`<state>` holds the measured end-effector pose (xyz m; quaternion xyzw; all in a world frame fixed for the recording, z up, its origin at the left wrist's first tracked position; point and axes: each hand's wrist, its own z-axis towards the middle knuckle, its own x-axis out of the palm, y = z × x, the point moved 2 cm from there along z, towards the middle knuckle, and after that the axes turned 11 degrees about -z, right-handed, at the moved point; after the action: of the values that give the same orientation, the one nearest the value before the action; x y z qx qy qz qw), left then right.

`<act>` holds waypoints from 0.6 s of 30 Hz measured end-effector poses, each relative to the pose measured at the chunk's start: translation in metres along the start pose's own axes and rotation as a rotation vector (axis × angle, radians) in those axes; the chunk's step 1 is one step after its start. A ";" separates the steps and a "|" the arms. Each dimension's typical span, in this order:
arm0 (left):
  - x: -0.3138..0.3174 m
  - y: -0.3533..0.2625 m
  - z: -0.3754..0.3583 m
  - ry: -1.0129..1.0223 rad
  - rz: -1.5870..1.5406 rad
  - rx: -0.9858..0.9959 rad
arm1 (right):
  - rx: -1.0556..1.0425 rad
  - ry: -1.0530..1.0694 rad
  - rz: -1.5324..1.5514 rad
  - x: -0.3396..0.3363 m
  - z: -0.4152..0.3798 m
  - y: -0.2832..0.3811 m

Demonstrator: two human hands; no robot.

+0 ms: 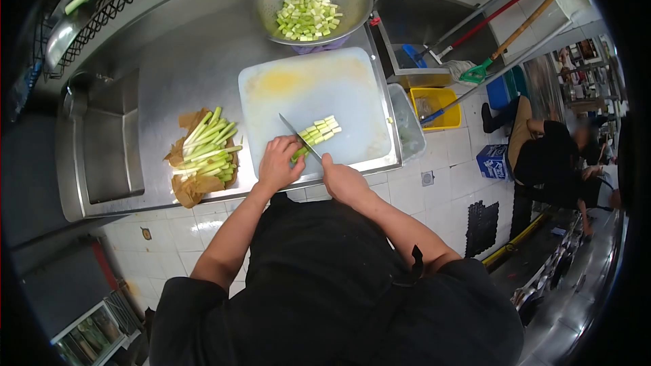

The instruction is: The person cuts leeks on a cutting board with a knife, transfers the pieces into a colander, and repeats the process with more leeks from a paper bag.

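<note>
Several green stalks (298, 154) lie on the board (363, 95), held down by the bent fingers of the left hand (279, 163). The right hand (339, 176) grips the knife (292, 127), its blade between the stalks and a cluster of cut pieces (324, 129). The board rests on the steel tabletop (190, 61). To its left, longer stalks (211, 152) lie on brown paper (191, 191); beyond it, a colander (354, 1) contains more pieces (308, 19).
</note>
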<state>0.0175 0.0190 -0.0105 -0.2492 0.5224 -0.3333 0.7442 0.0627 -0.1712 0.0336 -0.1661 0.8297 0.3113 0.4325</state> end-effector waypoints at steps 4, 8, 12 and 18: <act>0.000 -0.001 -0.001 -0.011 0.011 0.015 | 0.007 -0.026 -0.017 0.000 -0.005 -0.005; 0.001 0.001 -0.002 -0.024 0.042 0.014 | 0.072 -0.049 -0.022 -0.003 -0.014 -0.008; 0.001 -0.001 -0.005 -0.017 0.086 -0.002 | 0.093 -0.067 -0.008 -0.002 -0.021 -0.017; 0.000 0.011 -0.008 -0.026 0.147 -0.082 | 0.124 -0.125 0.230 -0.015 -0.044 -0.046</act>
<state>0.0128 0.0255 -0.0209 -0.2445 0.5428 -0.2528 0.7627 0.0692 -0.2342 0.0475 -0.0233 0.8323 0.3167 0.4544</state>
